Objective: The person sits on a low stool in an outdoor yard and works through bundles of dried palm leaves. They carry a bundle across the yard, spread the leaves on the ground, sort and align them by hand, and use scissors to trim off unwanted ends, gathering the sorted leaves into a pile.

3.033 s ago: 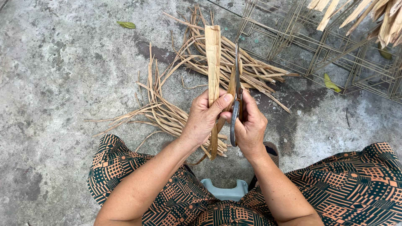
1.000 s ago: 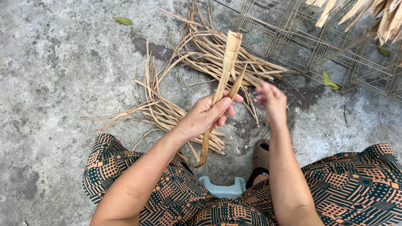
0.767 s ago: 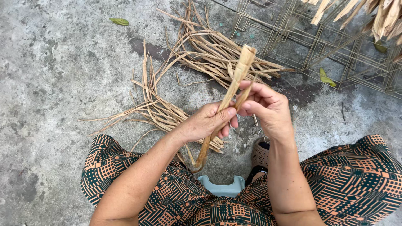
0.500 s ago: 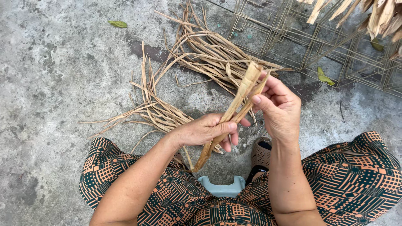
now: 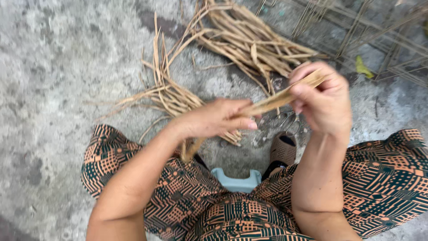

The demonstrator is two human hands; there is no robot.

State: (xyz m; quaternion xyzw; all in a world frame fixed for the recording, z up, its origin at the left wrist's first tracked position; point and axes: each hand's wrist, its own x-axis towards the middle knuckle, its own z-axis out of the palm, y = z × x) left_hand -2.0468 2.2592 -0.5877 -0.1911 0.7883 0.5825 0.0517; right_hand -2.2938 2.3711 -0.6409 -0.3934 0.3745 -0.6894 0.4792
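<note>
A long dry tan leaf strip (image 5: 272, 101) runs slantwise between my two hands. My left hand (image 5: 214, 119) grips its lower part, and the strip's bottom end sticks out below that hand toward my knee. My right hand (image 5: 323, 100) pinches the upper end between thumb and fingers. A pair of scissors (image 5: 285, 121) lies on the concrete just under the strip, beside my sandal (image 5: 281, 149). The frame is motion-blurred.
A heap of dry tan strips (image 5: 243, 42) spreads over the concrete floor (image 5: 58, 80) ahead and to the left. A wire mesh grid (image 5: 370, 33) lies at the upper right, with a yellow leaf (image 5: 363, 68) on it. I sit on a pale blue stool (image 5: 236, 180).
My right hand let go of the scissors, which now lie on the floor, and took the strip's upper end. The strip has tilted from upright toward the right.
</note>
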